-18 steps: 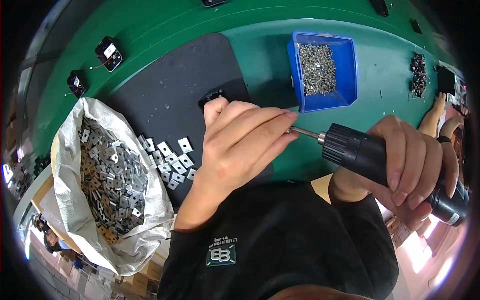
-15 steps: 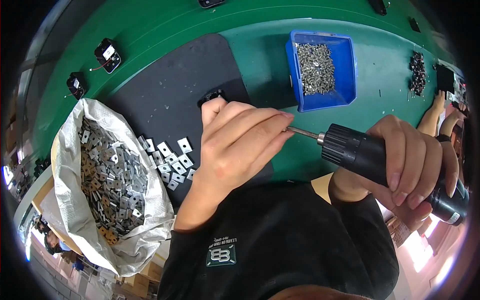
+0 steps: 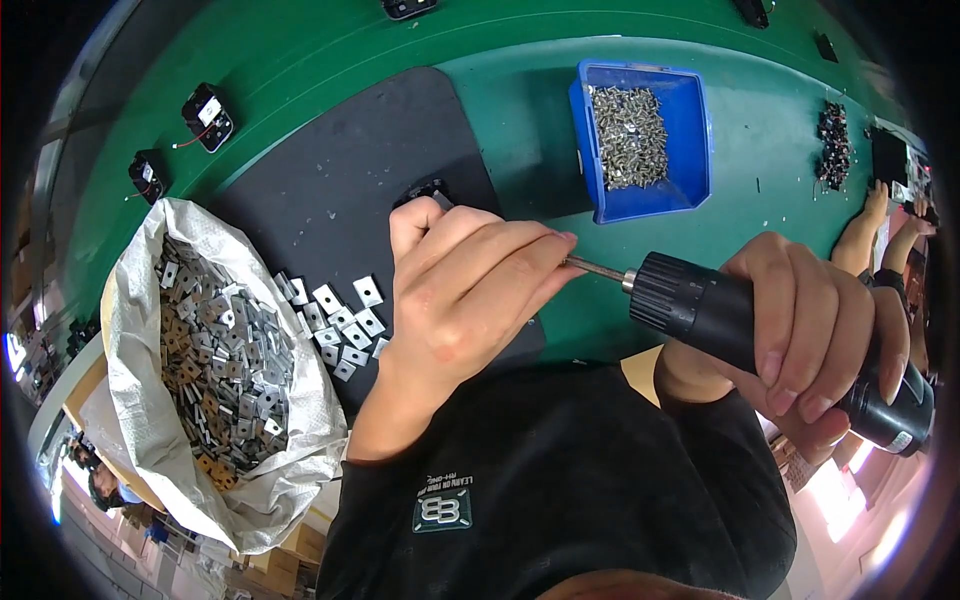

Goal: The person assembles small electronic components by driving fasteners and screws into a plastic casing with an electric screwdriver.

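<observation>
Blk driver [image 3: 695,308] in R hand [image 3: 815,325], bit [image 3: 600,270] at L hand [image 3: 468,288]

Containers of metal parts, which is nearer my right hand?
The blue bin of screws, ahead of your right hand, which grips the screwdriver; the white sack of plates lies left of your left hand.

Cardboard boxes [image 3: 280,574], dark heap [image 3: 833,145] at far right

Power screwdriver [image 3: 690,300] black; bin [image 3: 685,150] blue; sack [image 3: 140,340] white; mat [image 3: 370,150] dark grey; tabletop [image 3: 760,130] green.
</observation>
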`<state>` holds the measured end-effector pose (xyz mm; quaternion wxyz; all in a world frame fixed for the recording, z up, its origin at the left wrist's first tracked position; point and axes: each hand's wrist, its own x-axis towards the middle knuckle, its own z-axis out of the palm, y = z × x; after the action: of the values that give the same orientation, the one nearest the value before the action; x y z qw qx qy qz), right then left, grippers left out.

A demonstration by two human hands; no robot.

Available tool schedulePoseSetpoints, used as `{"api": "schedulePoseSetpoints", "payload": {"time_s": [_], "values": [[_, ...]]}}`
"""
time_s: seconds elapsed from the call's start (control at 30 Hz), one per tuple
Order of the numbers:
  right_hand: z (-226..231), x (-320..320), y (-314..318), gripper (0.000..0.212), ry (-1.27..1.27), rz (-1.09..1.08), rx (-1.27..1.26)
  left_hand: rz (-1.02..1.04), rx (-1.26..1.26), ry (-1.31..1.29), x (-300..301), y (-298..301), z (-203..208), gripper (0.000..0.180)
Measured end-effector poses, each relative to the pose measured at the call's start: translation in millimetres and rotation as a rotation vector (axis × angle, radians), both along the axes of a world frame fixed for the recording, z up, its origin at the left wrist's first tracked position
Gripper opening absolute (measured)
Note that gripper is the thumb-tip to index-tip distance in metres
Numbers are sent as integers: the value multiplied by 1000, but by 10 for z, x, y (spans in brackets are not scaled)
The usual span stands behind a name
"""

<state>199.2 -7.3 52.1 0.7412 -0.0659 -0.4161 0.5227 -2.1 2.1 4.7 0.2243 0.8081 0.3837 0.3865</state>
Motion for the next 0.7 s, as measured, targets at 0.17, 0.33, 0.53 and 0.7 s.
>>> {"api": "schedulePoseSetpoints", "payload": {"time_s": [0.17,0.33,0.53,0.7], "values": [[-18,37,39,33,-49,50,8,-42,-35,24,23,34,-24,29],[-42,17,74,35,-68,37,34,-71,-63,36,44,62,-54,27],[-63,53,133,36,-56,107,29,-96,-30,0,0,83,-113,23],[-55,56,123,35,-30,135,6,-106,-17,-17,-8,90,-95,22]]}}
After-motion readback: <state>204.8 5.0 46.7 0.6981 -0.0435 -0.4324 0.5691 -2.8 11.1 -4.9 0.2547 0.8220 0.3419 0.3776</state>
